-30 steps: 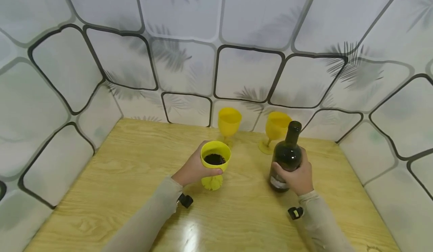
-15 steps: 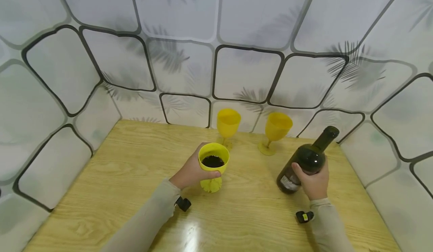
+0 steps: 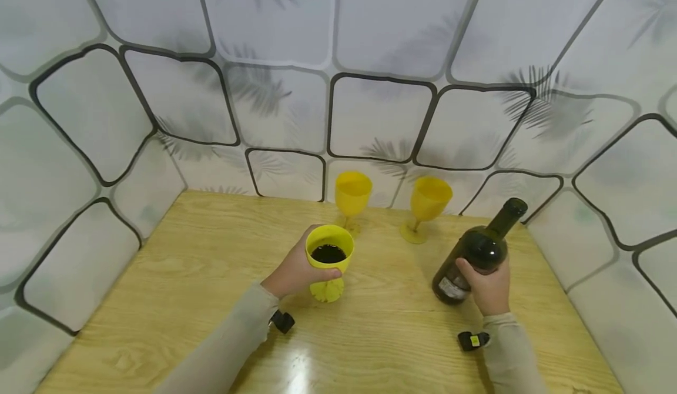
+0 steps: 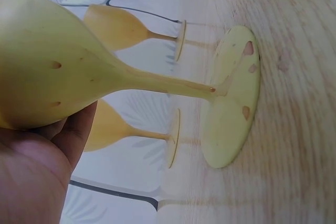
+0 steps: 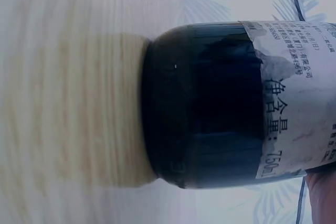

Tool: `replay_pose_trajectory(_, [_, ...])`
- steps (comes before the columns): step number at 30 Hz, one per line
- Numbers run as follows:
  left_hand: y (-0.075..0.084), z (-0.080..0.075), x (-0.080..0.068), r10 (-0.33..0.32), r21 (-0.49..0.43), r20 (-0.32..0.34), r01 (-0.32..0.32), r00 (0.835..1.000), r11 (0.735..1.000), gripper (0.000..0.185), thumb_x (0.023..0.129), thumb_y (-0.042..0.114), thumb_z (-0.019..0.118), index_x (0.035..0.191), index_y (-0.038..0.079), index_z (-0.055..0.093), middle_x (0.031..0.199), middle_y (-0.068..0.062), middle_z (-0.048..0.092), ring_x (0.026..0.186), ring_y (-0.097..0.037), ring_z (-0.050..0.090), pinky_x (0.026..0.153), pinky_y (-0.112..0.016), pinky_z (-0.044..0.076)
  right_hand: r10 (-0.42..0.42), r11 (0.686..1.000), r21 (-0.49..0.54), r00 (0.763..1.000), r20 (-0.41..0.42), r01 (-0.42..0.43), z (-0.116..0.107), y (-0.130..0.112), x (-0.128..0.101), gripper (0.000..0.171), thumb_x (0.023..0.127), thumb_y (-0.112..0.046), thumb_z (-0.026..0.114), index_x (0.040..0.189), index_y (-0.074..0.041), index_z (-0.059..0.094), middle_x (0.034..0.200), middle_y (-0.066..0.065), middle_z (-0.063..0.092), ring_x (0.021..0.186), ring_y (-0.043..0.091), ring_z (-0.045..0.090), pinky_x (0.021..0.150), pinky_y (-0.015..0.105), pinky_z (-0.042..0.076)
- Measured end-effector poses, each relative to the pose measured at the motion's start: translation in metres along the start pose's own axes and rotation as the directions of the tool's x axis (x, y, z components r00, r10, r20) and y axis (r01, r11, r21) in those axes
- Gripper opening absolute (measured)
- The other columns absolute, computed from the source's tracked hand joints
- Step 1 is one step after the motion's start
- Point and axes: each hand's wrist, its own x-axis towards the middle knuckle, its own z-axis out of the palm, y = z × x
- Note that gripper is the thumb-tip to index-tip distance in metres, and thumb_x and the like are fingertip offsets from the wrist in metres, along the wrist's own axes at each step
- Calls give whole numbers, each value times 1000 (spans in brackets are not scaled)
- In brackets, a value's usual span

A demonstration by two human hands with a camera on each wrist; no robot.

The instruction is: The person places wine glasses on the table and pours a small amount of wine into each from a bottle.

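Observation:
My left hand (image 3: 296, 273) grips a yellow goblet (image 3: 331, 237) around its bowl, thumb along the near side. Dark liquid (image 3: 328, 253) lies in the bowl. In the left wrist view the goblet's round foot (image 4: 231, 103) is close to the tabletop, its stem standing straight. At the right, my right hand (image 3: 489, 288) holds a dark green wine bottle (image 3: 464, 256) around its body. The bottle leans, neck up toward the right, its base low over the wood. Its white printed label (image 5: 299, 98) shows in the right wrist view, partly covered by the hand.
Two more yellow goblets stand upright at the back, one goblet (image 3: 353, 194) behind the held one and another goblet (image 3: 431, 199) between it and the bottle. A patterned wall (image 3: 378, 117) borders the wooden table (image 3: 211, 235) behind and at both sides.
The bottle has gone from nearly upright to leaning right, the right hand shifting rightward with it; it has stayed about the same over the last half second. The left hand keeps its grip on the goblet.

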Motion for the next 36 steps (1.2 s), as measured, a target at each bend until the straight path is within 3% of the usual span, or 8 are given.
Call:
replay_pose_trajectory(11, [1,-2,-4,1,65,-7,0,1000,998,84,79,9,90,146,19,42,137,-3,57,122,-26,56,109,-51,41,24,997,-73,1000,5,-23,0,-2,-1,74,79,15,77,143,-10,47,119,-16,59,110,3,57,93,11,42])
replay_pose_trajectory(21, [1,-11,-10,2,77,-17,0,1000,997,83,79,9,90,146,22,42,136,-2,57,119,-26,58,105,-46,46,37,995,-90,999,-9,-38,-1,-2,-3,73,79,12,78,142,-7,47,118,-18,57,110,2,55,93,10,41])
replay_pose_trajectory(27, [1,-28,-11,8,91,-17,-7,1000,996,83,81,11,89,148,20,40,139,-5,55,122,-34,56,106,-50,47,45,997,-66,999,-10,-45,0,-1,-5,73,79,14,77,141,-12,49,116,-17,60,107,3,57,91,11,43])
replay_pose_trajectory(36, [-1,-61,-7,-32,137,-112,48,993,989,81,83,20,90,146,16,39,138,-7,54,122,-31,55,108,-55,44,37,999,-17,999,2,-37,0,-1,-2,72,79,17,76,139,-15,51,115,-15,63,105,3,60,90,13,45])
